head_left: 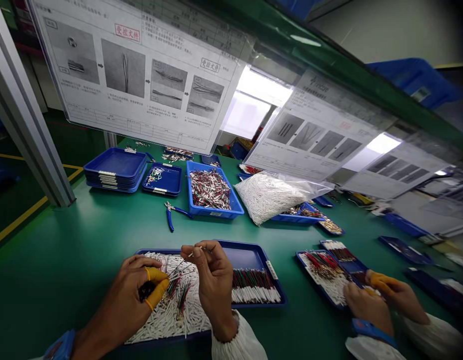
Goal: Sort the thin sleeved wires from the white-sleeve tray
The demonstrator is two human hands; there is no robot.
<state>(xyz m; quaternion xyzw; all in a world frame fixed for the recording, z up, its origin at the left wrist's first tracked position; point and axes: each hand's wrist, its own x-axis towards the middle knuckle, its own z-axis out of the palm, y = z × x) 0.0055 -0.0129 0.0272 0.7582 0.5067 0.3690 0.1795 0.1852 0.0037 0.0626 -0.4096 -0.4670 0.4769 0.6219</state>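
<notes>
White-sheathed wires [171,320] heaped loose across the left half of a blue plastic tray [239,245] at bottom centre of the frame; coloured wire ends standing up out of the heap; red-and-dark-tipped wires [254,286] laid in an orderly row in the right half of the same tray. Left hand [121,300] at bottom left, in a narrow grip, yellow finger cots [156,275] closed on a dark wire bundle [146,290] over the heap; right hand [214,280] just beside it, raised above the tray, in a narrow pinch on a thin wire [205,249] (wire too fine for its end to be read). Blue-handled pliers [175,212] on the green bench top [66,270] at centre, well apart from both hands; blue tray of red-and-silver wire pieces [209,190] just beside the pliers; stacked blue trays [115,170] at centre left; plastic bag of white sleeves [269,197] at centre right; printed instruction sheets [130,70] with wire photographs hanging along the top of the frame; second person's hands [368,307] at lower right, beside a separate blue tray of wires [321,275].
</notes>
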